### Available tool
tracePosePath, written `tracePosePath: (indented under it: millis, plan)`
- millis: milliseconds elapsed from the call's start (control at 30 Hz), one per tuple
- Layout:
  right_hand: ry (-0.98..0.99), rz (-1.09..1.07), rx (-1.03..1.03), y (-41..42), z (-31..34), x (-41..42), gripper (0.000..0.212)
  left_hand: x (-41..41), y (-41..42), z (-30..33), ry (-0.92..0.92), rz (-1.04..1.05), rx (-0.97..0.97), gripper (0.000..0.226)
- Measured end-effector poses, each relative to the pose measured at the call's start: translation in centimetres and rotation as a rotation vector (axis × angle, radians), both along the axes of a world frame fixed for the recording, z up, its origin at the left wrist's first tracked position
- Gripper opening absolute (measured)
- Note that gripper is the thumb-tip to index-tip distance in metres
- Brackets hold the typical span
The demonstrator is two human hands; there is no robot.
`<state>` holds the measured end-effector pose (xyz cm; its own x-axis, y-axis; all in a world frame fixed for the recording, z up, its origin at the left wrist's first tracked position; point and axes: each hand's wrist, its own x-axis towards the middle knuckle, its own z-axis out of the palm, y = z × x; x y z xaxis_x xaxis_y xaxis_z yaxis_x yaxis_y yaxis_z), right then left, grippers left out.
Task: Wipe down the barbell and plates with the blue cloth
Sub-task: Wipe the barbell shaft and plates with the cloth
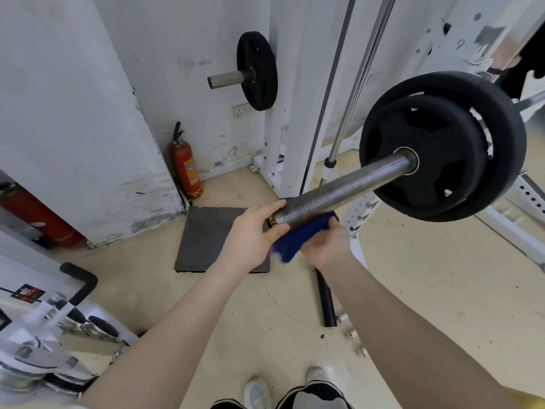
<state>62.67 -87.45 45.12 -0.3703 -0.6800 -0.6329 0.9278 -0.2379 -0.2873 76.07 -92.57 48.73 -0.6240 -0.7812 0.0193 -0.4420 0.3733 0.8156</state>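
While the cloth is sitting at the very tip of the bar, these lines are covering what matters for the wipe.

Barbell: the barbell sleeve (342,188) is running up and to the right, away from the hands, with its free end nearest the person.
Cloth: the blue cloth (298,236) is hanging under and around the near end of the sleeve, touching the metal.
Right hand: the right hand (324,245) is curling up from below and gripping the cloth against the underside of the sleeve.
Left hand: the left hand (253,231) is resting at the sleeve's end cap, thumb over the top and fingers loosely curled beside it, with the cloth bunched just beside its fingers; whether it is pinching the cloth is hard to tell.
Plates: the two black plates (442,146) are sitting far up the sleeve, well apart from both hands.
Judged next move: a slide along the sleeve's long axis toward the plates looks to be coming, and the right hand is leading.
In the way: nothing is lying on the bare sleeve between cloth and plates.
Around: a steel guide rod (358,81) is standing behind the sleeve; a stored plate (257,70) is hanging on the rack, a fire extinguisher (185,166) is leaning in the corner, and a dark mat (212,237) is lying on the floor below.
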Motion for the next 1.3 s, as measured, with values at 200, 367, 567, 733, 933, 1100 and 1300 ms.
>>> tracePosePath:
  millis: [200,367,567,733,933,1100,1300]
  plan:
    - [-0.040,0.190,-0.062,-0.5,0.3,3.8,0.049,0.0,-0.2,0.1,-0.030,0.011,-0.033,0.046]
    - [0.105,0.149,0.164,-1.0,1.8,0.9,0.041,0.0,-0.2,0.1,-0.021,-0.011,-0.010,0.046]
    - [0.301,0.056,0.126,-1.8,0.9,-0.3,0.029,-0.3,0.1,0.3,0.011,0.025,0.054,0.045]
    - [0.050,0.111,0.051,-1.8,0.7,0.4,0.030,-0.3,-0.3,0.6,-0.023,0.005,0.087,0.044]
    - [0.030,-0.053,0.079,-1.5,-0.6,-7.2,0.041,-0.5,0.1,0.7,-0.006,0.021,0.099,0.041]
    - [0.051,0.164,0.029,-2.1,-0.2,-1.7,0.034,-1.5,0.2,1.2,-0.054,0.133,0.060,0.043]
    - [0.000,0.024,-0.085,-1.9,0.6,-6.2,0.037,-2.4,0.9,1.8,-0.154,0.180,-0.019,0.040]
